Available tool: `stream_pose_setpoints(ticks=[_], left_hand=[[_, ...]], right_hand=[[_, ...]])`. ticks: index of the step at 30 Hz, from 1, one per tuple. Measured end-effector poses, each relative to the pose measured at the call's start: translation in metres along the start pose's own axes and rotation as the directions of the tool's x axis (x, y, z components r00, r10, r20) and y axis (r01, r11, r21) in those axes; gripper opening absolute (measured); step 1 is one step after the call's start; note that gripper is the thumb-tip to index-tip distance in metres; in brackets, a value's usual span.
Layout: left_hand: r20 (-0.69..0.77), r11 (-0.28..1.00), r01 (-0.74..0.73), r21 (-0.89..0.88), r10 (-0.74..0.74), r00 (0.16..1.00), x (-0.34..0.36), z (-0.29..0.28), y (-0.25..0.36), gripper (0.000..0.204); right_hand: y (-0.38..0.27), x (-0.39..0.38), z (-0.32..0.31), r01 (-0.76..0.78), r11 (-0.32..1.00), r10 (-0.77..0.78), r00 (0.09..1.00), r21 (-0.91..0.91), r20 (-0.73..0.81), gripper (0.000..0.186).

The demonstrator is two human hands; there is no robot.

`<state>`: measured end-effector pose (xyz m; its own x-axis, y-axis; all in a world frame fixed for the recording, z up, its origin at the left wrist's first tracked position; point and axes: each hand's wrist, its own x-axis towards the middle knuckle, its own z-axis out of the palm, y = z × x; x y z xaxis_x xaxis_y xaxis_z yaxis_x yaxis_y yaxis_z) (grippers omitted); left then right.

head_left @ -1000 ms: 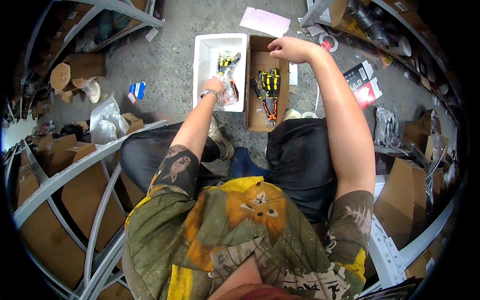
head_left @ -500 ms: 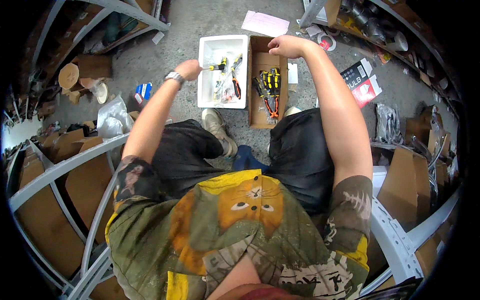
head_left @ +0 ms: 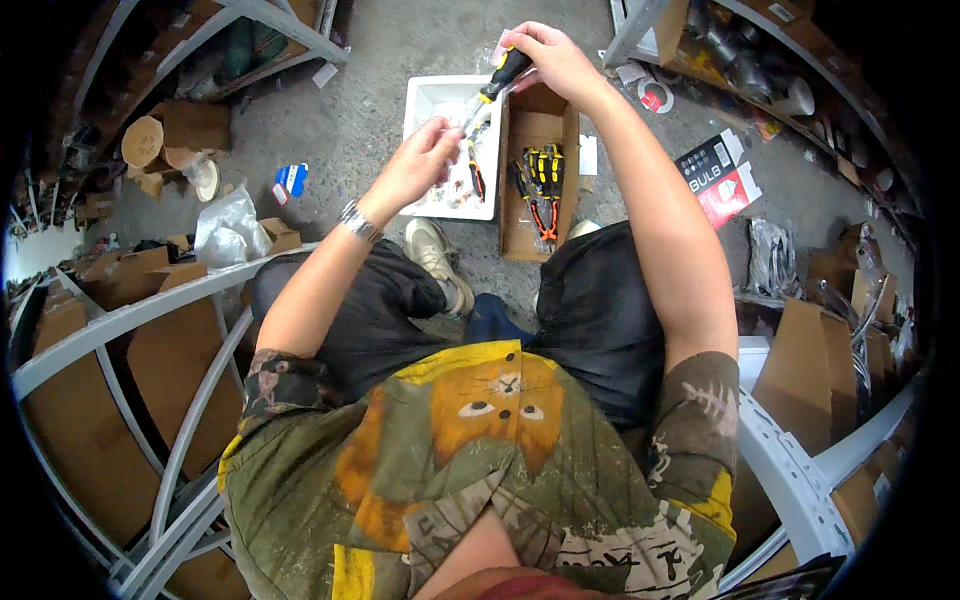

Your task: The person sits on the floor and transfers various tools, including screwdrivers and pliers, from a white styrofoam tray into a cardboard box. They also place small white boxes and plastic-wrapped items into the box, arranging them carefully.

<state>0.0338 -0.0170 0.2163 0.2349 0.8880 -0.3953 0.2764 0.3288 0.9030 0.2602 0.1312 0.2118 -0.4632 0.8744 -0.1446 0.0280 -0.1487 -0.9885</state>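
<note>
Screwdriver with a black and yellow handle and a thin shaft (head_left: 509,68) slants down from the right grip (head_left: 556,62), which I have closed around its handle, fingers covering part of it. Its far end runs to the left grip (head_left: 418,166), whose fingers are drawn narrow there; I cannot tell whether they pinch the shaft, a clear wrapping or nothing. The shaft blurs against what lies behind.

Beneath the left grip I see the white foam box (head_left: 460,212); that hand and its wrist hide the box's left part. Inside, a tool with orange and black handles (head_left: 477,180) shows to the right of the left grip, among clear and pale stuff too washed out for me to name. A pale pink sheet (head_left: 499,47) shows as a sliver behind the right grip.

Below the right grip stands the open brown cardboard box (head_left: 532,118), its far edge partly covered by that hand. Black and yellow handled tools (head_left: 545,168) lie in its nearer half, overlapping, so I cannot count them; the half closest to the right grip shows bare cardboard. The two boxes' long walls run just beside each other. Left of the left grip, grey concrete floor (head_left: 345,130) stretches to a small blue and white packet (head_left: 291,180), leaving sideways room.
</note>
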Motion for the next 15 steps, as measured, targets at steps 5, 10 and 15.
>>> stream_pose_setpoints(ticks=[5,10,15], left_hand=[[0.021,0.992,-0.001,-0.127,0.004,1.000,0.029,0.047,-0.002,0.037],[-0.006,0.938,0.040,-0.344,-0.045,0.999,0.058,0.090,-0.030,0.028],[-0.081,0.873,0.128,-0.471,-0.188,0.979,0.089,0.147,-0.112,0.021]], right_hand=[[0.010,-0.005,0.001,0.098,0.876,-0.099,0.995,-0.472,0.025,0.031],[0.030,0.001,0.002,0.132,0.628,-0.104,0.991,-0.767,0.085,0.051],[0.029,-0.006,-0.009,0.013,0.476,-0.015,1.000,-0.879,0.006,0.062]])
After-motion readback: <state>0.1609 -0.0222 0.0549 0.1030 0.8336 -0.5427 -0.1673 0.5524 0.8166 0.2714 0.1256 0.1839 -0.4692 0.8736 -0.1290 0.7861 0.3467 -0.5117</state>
